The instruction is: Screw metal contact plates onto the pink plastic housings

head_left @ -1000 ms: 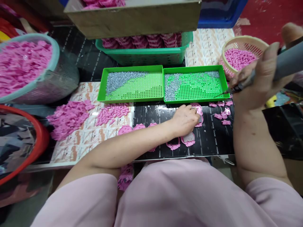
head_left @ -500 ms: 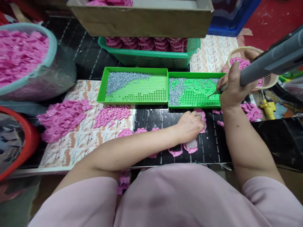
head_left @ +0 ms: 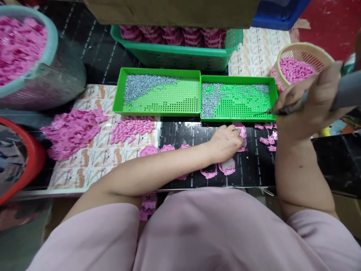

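Note:
My left hand [head_left: 225, 142] rests with curled fingers on a pink plastic part [head_left: 241, 133] lying on the black mat [head_left: 254, 165], holding it down. My right hand [head_left: 310, 101] grips a grey electric screwdriver [head_left: 345, 92]; its thin bit [head_left: 263, 112] points at the front right edge of the right green screw tray [head_left: 270, 94], which holds several small silver screws. More pink parts [head_left: 227, 166] lie in a row near my left wrist.
A second green screw tray [head_left: 118, 90] sits to the left. Piles of small pink pieces [head_left: 70, 130] lie on the printed sheet. A beige basket [head_left: 306, 49], a grey-rimmed basket [head_left: 50, 49], a red tub [head_left: 36, 158] and a green crate [head_left: 175, 58] ring the work area.
My right hand pulled the screwdriver back right, from over the right tray's middle to its front right edge. My left hand stayed on the pink part. The view shifted slightly.

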Demonstrator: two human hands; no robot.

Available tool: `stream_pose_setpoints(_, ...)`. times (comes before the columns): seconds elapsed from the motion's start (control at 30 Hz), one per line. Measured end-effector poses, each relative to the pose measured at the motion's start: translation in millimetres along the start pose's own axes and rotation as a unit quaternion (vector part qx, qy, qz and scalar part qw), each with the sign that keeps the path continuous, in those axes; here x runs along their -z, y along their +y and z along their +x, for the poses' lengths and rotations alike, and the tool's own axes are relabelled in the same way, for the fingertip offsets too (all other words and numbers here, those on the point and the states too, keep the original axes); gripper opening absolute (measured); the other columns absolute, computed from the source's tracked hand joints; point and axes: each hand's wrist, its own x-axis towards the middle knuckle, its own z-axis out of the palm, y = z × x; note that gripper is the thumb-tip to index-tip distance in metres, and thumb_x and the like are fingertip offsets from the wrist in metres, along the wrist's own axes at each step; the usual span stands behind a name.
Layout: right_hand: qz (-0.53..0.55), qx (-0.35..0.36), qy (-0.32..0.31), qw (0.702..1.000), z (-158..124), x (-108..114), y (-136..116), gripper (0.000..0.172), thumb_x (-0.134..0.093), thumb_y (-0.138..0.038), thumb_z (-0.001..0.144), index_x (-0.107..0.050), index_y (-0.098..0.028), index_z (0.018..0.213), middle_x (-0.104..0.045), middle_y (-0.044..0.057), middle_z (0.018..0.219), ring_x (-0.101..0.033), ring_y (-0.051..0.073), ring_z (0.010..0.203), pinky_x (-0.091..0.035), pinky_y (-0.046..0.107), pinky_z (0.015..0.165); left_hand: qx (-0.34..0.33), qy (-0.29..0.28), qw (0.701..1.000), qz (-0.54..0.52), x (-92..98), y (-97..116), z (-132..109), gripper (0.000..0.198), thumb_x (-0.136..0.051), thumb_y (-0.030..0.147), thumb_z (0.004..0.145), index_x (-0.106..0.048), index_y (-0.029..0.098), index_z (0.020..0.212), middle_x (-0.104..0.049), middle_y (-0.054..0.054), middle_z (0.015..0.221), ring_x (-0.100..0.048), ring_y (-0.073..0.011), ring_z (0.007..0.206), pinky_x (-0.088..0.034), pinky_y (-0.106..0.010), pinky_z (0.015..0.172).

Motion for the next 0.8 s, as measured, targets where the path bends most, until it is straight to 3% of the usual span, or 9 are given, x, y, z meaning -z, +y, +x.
stream_pose_setpoints(0.03,0.015,0.003,0.023,1.000,-7,3,-10,0.052,-0.058,-0.064,0.079,-0.033,-0.024,0.058,-0.029,-0.007,0.043,-0.033,0.008,0.031,-0.027,0.025,0.030,0.001,0.001,1.000,0.000,-0.3,0,0,0.021,-0.048,0.012,0.089,-0.069,0.012,0.091,-0.067,-0.013,0.090,-0.059,-0.0264,0.094,-0.036,-0.034,0.063)
stream_pose_setpoints(0.1,0.019,-0.021,-0.022,0.999,-24,10,-27,0.055,-0.061,-0.058,0.080,-0.030,-0.023,0.051,-0.031,-0.006,0.042,-0.036,0.009,0.032,-0.028,0.026,0.028,0.001,0.003,1.000,0.000,-1.6,0,0,0.020,-0.048,0.014,0.090,-0.068,0.012,0.092,-0.067,-0.013,0.092,-0.058,-0.0262,0.095,-0.035,-0.033,0.062)
stream_pose_setpoints(0.13,0.026,-0.023,-0.036,0.999,-31,14,-32,0.044,-0.062,-0.052,0.081,-0.042,-0.024,0.054,-0.033,-0.006,0.043,-0.037,0.010,0.033,-0.030,0.026,0.029,0.002,0.006,1.000,0.000,-2.5,-1,0,0.020,-0.049,0.015,0.091,-0.068,0.012,0.092,-0.067,-0.013,0.092,-0.058,-0.0262,0.095,-0.035,-0.033,0.062)
stream_pose_setpoints(0.2,0.044,-0.017,-0.064,0.997,-42,20,-35,0.009,-0.063,-0.041,0.084,-0.063,-0.032,0.082,-0.038,-0.007,0.046,-0.039,0.011,0.034,-0.033,0.026,0.031,0.004,0.013,1.000,0.004,-4.2,-1,0,0.019,-0.051,0.018,0.091,-0.068,0.012,0.092,-0.066,-0.014,0.093,-0.058,-0.0262,0.095,-0.035,-0.033,0.063)
stream_pose_setpoints(0.27,0.061,-0.003,-0.084,0.995,-46,24,-31,0.023,-0.060,-0.034,0.087,-0.062,-0.041,0.109,-0.040,-0.009,0.047,-0.040,0.011,0.034,-0.035,0.026,0.032,0.006,0.017,1.000,0.009,-5.7,-1,0,0.018,-0.053,0.020,0.090,-0.068,0.012,0.092,-0.066,-0.013,0.092,-0.058,-0.0260,0.095,-0.034,-0.032,0.063)
stream_pose_setpoints(0.3,0.068,-0.002,-0.094,0.993,-47,25,-29,0.027,-0.059,-0.032,0.089,-0.061,-0.041,0.114,-0.041,-0.009,0.047,-0.040,0.010,0.034,-0.035,0.025,0.032,0.006,0.018,1.000,0.012,-6.3,-1,0,0.017,-0.054,0.021,0.089,-0.068,0.012,0.092,-0.066,-0.013,0.092,-0.058,-0.0259,0.094,-0.034,-0.032,0.063)
stream_pose_setpoints(0.53,0.099,-0.011,-0.078,0.992,-47,25,-20,0.014,-0.061,-0.028,0.087,-0.062,-0.033,0.100,-0.043,-0.010,0.046,-0.039,0.008,0.033,-0.034,0.023,0.032,0.005,0.022,1.000,0.016,-6.5,-1,0,0.017,-0.053,0.020,0.089,-0.067,0.012,0.091,-0.066,-0.012,0.091,-0.058,-0.0259,0.093,-0.034,-0.033,0.063)
stream_pose_setpoints(0.7,0.088,-0.053,-0.061,0.993,-51,28,-13,0.017,-0.065,-0.032,0.083,-0.059,-0.032,0.098,-0.043,-0.010,0.048,-0.039,0.010,0.034,-0.032,0.025,0.031,0.000,0.013,1.000,0.008,-4.0,-1,2,0.018,-0.051,0.017,0.088,-0.068,0.010,0.088,-0.066,-0.014,0.089,-0.058,-0.0256,0.092,-0.037,-0.033,0.064)
stream_pose_setpoints(0.8,0.094,-0.058,-0.083,0.990,-51,31,-11,0.017,-0.065,-0.033,0.083,-0.057,-0.030,0.098,-0.042,-0.011,0.047,-0.037,0.009,0.033,-0.031,0.024,0.032,-0.005,0.009,1.000,0.004,-3.0,0,3,0.019,-0.050,0.016,0.088,-0.068,0.010,0.088,-0.066,-0.014,0.089,-0.058,-0.0253,0.092,-0.038,-0.033,0.066)
